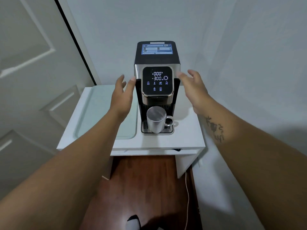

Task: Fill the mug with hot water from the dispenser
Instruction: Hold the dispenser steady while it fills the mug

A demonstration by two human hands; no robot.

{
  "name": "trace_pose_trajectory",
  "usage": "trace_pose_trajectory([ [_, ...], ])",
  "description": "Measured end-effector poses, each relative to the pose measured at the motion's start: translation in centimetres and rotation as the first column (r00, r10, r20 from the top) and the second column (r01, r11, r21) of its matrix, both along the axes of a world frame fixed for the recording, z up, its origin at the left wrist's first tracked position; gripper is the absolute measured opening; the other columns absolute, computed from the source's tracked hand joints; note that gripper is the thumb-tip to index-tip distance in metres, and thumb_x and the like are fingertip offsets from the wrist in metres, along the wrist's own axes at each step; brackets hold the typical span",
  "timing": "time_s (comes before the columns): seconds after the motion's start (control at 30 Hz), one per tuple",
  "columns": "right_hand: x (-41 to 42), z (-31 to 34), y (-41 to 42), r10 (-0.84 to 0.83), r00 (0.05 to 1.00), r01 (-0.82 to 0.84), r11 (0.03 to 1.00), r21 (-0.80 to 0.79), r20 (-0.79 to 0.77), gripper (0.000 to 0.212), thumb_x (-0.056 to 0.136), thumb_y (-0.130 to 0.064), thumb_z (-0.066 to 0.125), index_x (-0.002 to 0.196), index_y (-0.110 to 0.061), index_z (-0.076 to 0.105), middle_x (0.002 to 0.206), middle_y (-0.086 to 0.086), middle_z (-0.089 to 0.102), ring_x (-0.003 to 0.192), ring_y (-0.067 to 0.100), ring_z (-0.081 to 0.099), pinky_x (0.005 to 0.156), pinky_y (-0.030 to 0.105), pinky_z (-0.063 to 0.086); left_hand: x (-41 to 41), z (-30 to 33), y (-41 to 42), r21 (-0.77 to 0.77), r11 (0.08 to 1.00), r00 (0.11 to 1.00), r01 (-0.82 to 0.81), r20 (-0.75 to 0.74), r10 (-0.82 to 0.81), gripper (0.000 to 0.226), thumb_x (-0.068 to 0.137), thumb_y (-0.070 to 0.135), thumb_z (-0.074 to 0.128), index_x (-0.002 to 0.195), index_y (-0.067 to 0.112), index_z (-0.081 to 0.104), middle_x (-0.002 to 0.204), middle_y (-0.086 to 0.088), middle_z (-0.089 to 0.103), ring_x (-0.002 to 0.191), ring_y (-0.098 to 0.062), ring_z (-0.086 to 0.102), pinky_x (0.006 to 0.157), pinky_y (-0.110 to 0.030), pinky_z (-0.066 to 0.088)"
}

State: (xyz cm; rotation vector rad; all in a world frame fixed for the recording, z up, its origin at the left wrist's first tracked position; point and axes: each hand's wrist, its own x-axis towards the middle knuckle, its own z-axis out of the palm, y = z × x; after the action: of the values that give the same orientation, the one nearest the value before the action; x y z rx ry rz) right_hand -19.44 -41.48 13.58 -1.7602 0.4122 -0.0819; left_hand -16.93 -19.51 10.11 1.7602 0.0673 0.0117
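Note:
A black and steel water dispenser (157, 53) stands on a small white table (186, 140). Its lit touch panel (157, 81) shows "000" and "300 ml" above a row of icons. A steel mug (156, 119) sits on the drip tray (157, 131) below the spout, handle pointing right. My left hand (123, 93) hovers just left of the panel with fingers straight, holding nothing. To the panel's right, my right hand (194, 87) is spread and likewise holds nothing. Neither hand touches the machine.
A frosted glass inset (103, 113) covers the table's left half. A white door (33, 72) stands at the left, walls close behind and right. A thin white cord (187, 196) runs down to the wooden floor (141, 188). A socked foot (132, 222) shows at the bottom.

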Motion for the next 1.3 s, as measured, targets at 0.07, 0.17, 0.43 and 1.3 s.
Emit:
trace_pose_trajectory([
  [0.07, 0.0, 0.4, 0.5, 0.097, 0.995, -0.097, 0.995, -0.013, 0.013, 0.079, 0.098, -0.05, 0.063, 0.163, -0.029, 0.024, 0.167, 0.002, 0.037, 0.151, 0.019, 0.04, 0.116, 0.033, 0.033, 0.5, 1.1, 0.0, 0.003, 0.999, 0.999, 0.036, 0.017, -0.036, 0.074, 0.089, 0.065, 0.047, 0.153, 0.037, 0.025, 0.156, 0.003, 0.038, 0.139, -0.02, 0.042, 0.116, -0.043, 0.032],
  [0.17, 0.6, 0.2, 1.2, 0.177, 0.983, -0.176, 0.984, -0.011, 0.047, 0.077, 0.094, -0.04, 0.071, 0.159, -0.031, 0.031, 0.147, -0.01, 0.057, 0.133, 0.01, 0.057, 0.114, 0.03, 0.041, 1.1, 2.6, -0.4, 0.026, 0.993, 0.992, 0.119, 0.026, -0.12, 0.07, 0.091, 0.064, 0.047, 0.153, 0.045, 0.02, 0.159, 0.008, 0.033, 0.142, -0.019, 0.038, 0.118, -0.045, 0.03],
  [0.43, 0.9, -0.8, 1.4, 0.232, 0.972, -0.23, 0.972, -0.038, 0.047, 0.109, 0.081, -0.033, 0.082, 0.165, -0.035, 0.012, 0.16, -0.012, 0.046, 0.135, 0.01, 0.058, 0.116, 0.034, 0.046, 1.5, 4.3, -1.7, 0.056, 0.987, 0.988, 0.151, 0.036, -0.153, 0.045, 0.103, 0.04, 0.043, 0.148, 0.038, 0.038, 0.108, 0.04, 0.047, 0.097, 0.019, 0.05, 0.086, -0.015, 0.039],
  [1.3, 5.6, 2.0, 1.6, 0.071, 0.993, -0.067, 0.997, -0.047, 0.095, 0.048, 0.103, -0.04, 0.058, 0.148, -0.025, 0.047, 0.117, -0.01, 0.067, 0.097, 0.003, 0.067, 0.075, 0.017, 0.05, 6.4, 5.1, -2.1, 0.046, 0.984, 0.982, 0.174, 0.064, -0.176, 0.051, 0.089, 0.05, 0.056, 0.135, 0.026, 0.055, 0.132, 0.007, 0.061, 0.12, -0.012, 0.06, 0.103, -0.041, 0.05],
])
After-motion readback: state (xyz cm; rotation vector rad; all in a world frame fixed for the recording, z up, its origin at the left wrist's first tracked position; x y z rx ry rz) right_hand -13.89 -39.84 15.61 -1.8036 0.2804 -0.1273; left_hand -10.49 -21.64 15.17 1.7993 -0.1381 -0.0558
